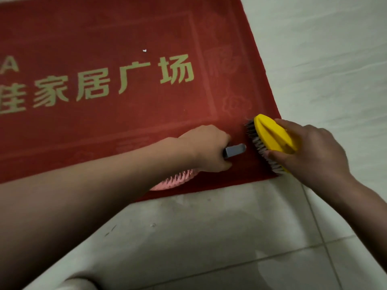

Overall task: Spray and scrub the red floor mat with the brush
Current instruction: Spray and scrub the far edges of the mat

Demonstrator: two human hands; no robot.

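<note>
I see my right hand [314, 151] gripping the yellow brush [272, 137], bristles down on the red floor mat [104, 38] at its near right corner, left hand [209, 149] fisted round a grey handle [235, 150] just beside it, pink bristled piece [176, 181] under that wrist, bare tile floor [230, 227] beyond both mat edges.

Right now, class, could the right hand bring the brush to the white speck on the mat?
Probably yes: the right hand grips the brush, and bare mat lies between it and the white speck.
</note>
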